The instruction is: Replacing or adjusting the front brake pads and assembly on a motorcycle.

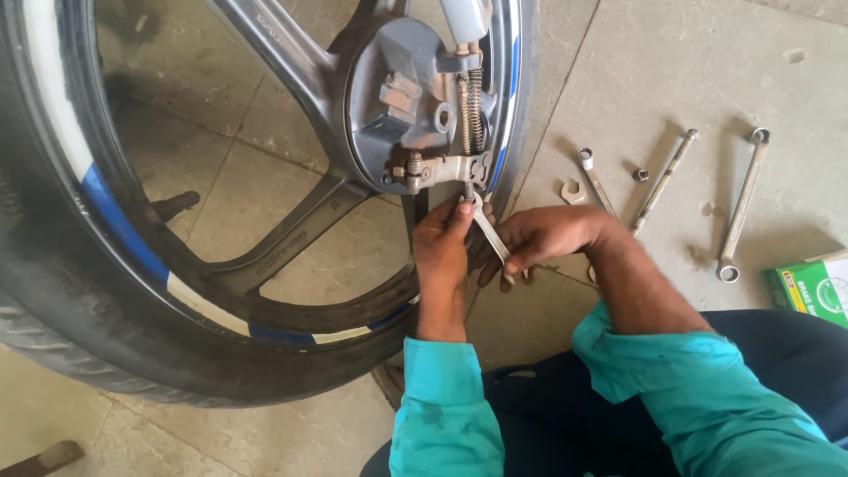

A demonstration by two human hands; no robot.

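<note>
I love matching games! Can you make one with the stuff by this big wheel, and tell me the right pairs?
Things:
1. wrench
2. long spanner
3. green box
4. spring

Where:
a. lying on the floor, far right
b. at the picture's right edge
c. on the grey hub plate
d. held by the right hand, left hand at its top

Pairs: 1-d, 2-a, 3-b, 4-c

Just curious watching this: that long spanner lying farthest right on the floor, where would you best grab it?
Grip the long spanner around the middle of its slim straight shank, coming down from above. It lies flat on the tiled floor, with free space along both sides, and its ring ends are wider and sit flush, so they are likely harder to pinch.
</note>
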